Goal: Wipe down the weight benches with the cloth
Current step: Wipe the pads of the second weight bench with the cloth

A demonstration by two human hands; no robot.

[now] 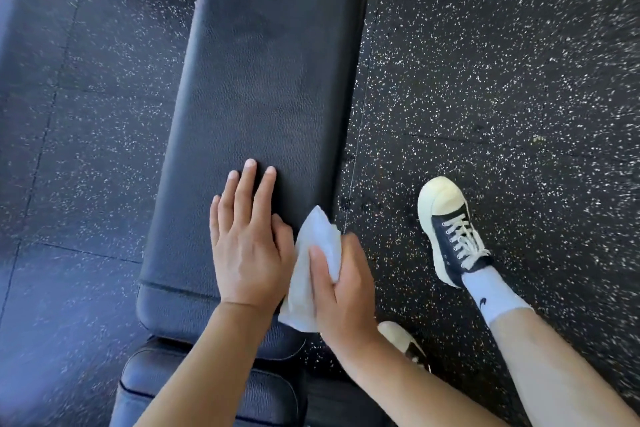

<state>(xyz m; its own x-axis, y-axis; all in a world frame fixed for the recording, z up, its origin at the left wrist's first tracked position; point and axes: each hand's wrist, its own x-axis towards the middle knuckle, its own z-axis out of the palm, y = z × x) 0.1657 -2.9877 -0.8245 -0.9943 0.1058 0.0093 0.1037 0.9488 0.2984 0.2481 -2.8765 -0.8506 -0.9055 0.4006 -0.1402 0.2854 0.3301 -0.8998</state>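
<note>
From the head camera, a long black weight bench with pebbled, leather-like padding runs away over speckled black rubber floor. The left hand lies flat on the pad, fingers spread and straight, holding nothing. The right hand grips a crumpled white cloth at the bench's right edge. A navy canvas sneaker with a cream rubber toe stands beside it.

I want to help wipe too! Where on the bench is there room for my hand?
The long black bench pad is bare beyond the left hand, up to its far end. It is crowded near the pad's near right edge: the left hand lies flat there, and the right hand grips the white cloth beside it.
</note>
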